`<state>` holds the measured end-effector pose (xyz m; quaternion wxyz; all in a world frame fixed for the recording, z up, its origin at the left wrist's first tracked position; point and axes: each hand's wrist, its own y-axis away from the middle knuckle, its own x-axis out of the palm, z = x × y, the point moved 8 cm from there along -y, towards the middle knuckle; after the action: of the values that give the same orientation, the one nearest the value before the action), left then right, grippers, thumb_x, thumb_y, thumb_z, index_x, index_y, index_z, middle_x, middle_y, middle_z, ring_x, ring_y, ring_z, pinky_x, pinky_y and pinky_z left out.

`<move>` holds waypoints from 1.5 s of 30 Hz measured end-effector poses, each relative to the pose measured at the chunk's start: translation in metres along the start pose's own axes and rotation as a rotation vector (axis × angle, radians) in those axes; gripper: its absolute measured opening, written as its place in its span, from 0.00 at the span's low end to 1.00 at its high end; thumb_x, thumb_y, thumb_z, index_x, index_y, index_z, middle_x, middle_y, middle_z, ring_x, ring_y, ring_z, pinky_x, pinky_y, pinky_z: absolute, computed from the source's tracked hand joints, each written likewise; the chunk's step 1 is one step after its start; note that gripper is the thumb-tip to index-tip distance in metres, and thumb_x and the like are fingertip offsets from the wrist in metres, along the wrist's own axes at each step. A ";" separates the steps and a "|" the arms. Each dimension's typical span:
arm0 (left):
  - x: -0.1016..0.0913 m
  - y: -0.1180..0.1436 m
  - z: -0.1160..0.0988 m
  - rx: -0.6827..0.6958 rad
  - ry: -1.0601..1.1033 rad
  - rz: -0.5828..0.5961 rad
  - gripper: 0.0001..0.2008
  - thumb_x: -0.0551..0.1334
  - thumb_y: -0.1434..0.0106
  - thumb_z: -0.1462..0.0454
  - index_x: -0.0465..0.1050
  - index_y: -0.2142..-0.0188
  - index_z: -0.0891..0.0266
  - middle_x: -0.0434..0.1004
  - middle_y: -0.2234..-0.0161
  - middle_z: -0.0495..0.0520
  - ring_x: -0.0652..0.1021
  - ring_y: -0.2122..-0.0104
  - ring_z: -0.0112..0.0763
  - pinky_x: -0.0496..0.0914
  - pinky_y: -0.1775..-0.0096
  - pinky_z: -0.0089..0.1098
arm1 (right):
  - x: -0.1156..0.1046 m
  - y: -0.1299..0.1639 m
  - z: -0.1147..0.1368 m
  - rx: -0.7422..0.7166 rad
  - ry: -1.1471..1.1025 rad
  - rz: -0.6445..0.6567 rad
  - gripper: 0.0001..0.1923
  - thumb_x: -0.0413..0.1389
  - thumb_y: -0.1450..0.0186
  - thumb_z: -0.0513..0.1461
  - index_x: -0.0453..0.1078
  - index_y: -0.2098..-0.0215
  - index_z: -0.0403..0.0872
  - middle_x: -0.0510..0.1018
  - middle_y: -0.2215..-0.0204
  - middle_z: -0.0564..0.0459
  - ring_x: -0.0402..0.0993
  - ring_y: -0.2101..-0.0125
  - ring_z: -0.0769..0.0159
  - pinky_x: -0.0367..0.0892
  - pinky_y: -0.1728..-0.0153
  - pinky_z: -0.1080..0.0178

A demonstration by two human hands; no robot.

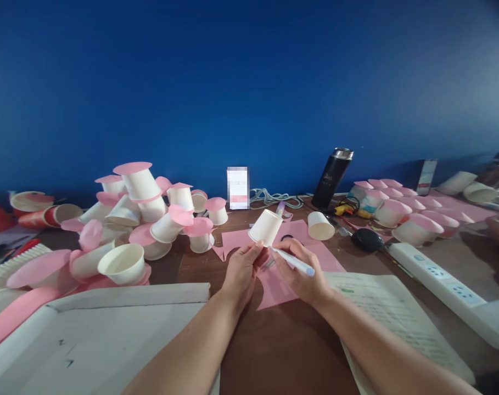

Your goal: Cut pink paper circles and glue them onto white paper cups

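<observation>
My left hand (244, 270) grips a white paper cup (265, 227) near its rim, the cup tilted with its base upward. In my right hand (301, 271) is a white pen (292, 260) with a pale blue end, its front end close to the cup's rim. Whether the pen touches the cup, I cannot tell. Beneath both hands lies cut pink paper (323, 247). Another white paper cup (320, 226) rests on its side just beyond the right hand. Part of a dark-handled tool, possibly scissors, shows behind the fingers.
Paper cups topped with pink paper (140, 184) are heaped at the left; several more (426, 222) stand at the right. A black flask (332, 178), a phone (238, 188), a power strip (438, 280), a written sheet (393, 312) and a white box lid (121, 340) surround the work area.
</observation>
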<state>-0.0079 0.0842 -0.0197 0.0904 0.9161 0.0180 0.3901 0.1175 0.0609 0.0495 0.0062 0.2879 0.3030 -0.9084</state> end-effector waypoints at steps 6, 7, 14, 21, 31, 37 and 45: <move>0.003 0.004 0.002 -0.037 0.025 -0.011 0.08 0.71 0.48 0.67 0.76 0.71 0.71 0.78 0.71 0.57 0.79 0.71 0.26 0.74 0.62 0.26 | -0.006 -0.001 -0.001 -0.022 0.013 -0.081 0.04 0.54 0.34 0.40 0.69 0.62 0.48 0.78 0.66 0.52 0.75 0.67 0.64 0.68 0.65 0.63; 0.003 0.004 0.001 -0.039 0.025 -0.013 0.08 0.71 0.48 0.67 0.76 0.71 0.71 0.78 0.72 0.56 0.79 0.71 0.26 0.74 0.63 0.25 | -0.004 0.000 0.000 -0.025 0.012 -0.054 0.04 0.54 0.34 0.40 0.69 0.62 0.49 0.77 0.67 0.52 0.74 0.68 0.65 0.68 0.66 0.64; 0.003 0.003 0.001 -0.018 -0.010 -0.006 0.10 0.72 0.48 0.65 0.76 0.71 0.71 0.79 0.72 0.58 0.79 0.71 0.26 0.74 0.63 0.25 | -0.010 -0.002 -0.004 -0.008 0.086 -0.139 0.05 0.54 0.34 0.40 0.69 0.61 0.48 0.77 0.67 0.51 0.74 0.66 0.63 0.67 0.63 0.62; -0.003 0.002 0.000 -0.007 -0.005 -0.037 0.11 0.71 0.48 0.63 0.75 0.72 0.70 0.78 0.73 0.56 0.78 0.72 0.26 0.74 0.64 0.26 | -0.004 0.000 -0.001 0.020 -0.013 -0.013 0.04 0.55 0.35 0.39 0.69 0.61 0.48 0.76 0.68 0.53 0.73 0.69 0.66 0.66 0.68 0.65; 0.000 0.004 -0.003 0.005 -0.083 -0.044 0.13 0.71 0.50 0.61 0.76 0.71 0.71 0.78 0.75 0.56 0.78 0.75 0.27 0.74 0.67 0.27 | -0.013 -0.002 -0.003 0.001 0.028 -0.122 0.05 0.54 0.34 0.40 0.69 0.62 0.47 0.77 0.67 0.52 0.74 0.66 0.64 0.66 0.63 0.64; -0.001 0.004 -0.004 0.012 -0.078 -0.056 0.13 0.71 0.51 0.61 0.73 0.74 0.69 0.76 0.77 0.52 0.77 0.77 0.26 0.73 0.70 0.26 | 0.002 0.002 0.002 0.016 0.011 0.062 0.03 0.55 0.35 0.39 0.69 0.63 0.49 0.76 0.70 0.55 0.72 0.70 0.67 0.65 0.68 0.66; -0.002 0.004 -0.002 0.023 -0.124 -0.066 0.15 0.72 0.52 0.59 0.73 0.74 0.69 0.77 0.77 0.54 0.77 0.76 0.27 0.74 0.68 0.28 | -0.005 0.001 -0.012 0.093 0.062 -0.046 0.06 0.54 0.35 0.41 0.69 0.61 0.49 0.76 0.67 0.53 0.72 0.69 0.65 0.64 0.67 0.65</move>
<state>-0.0105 0.0799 -0.0187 0.0937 0.9384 0.0473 0.3293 0.1283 0.0659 0.0439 -0.0373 0.3087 0.2672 -0.9121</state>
